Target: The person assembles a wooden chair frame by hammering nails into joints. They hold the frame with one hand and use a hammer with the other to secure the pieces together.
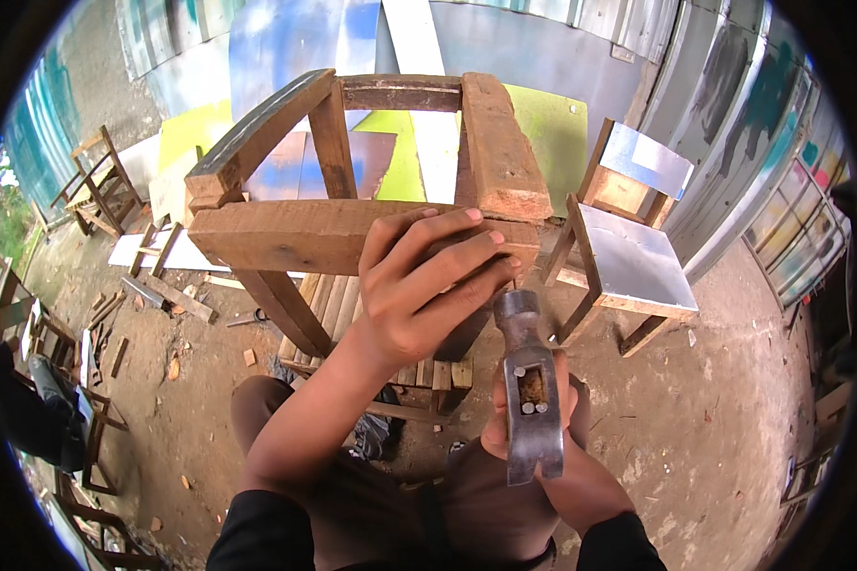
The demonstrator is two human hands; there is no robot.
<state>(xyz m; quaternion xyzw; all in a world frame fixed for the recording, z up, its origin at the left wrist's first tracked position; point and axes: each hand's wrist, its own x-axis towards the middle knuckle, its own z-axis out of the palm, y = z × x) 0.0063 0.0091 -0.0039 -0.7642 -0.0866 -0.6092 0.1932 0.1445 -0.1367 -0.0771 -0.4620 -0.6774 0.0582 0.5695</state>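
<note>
A brown wooden chair frame (276, 233) stands before me, its thick front rail facing my body. My left hand (419, 281) is closed over the right part of that rail, fingers pointing toward the corner joint; its thumb is hidden. A thin nail (517, 283) seems to stick out by the fingertips, though whether they pinch it I cannot make out. Gripped in my right hand (567, 400) is a claw hammer (524, 366), its striking face just below the rail's end and its claw toward me. The hammer's handle is mostly hidden behind its head.
Under the frame is a low slatted wooden bench (438, 374). A chair with a pale seat (633, 252) stands to the right, another chair (100, 181) at the far left. Wood offcuts (181, 300) litter the ground at left. Metal sheets (552, 57) line the back.
</note>
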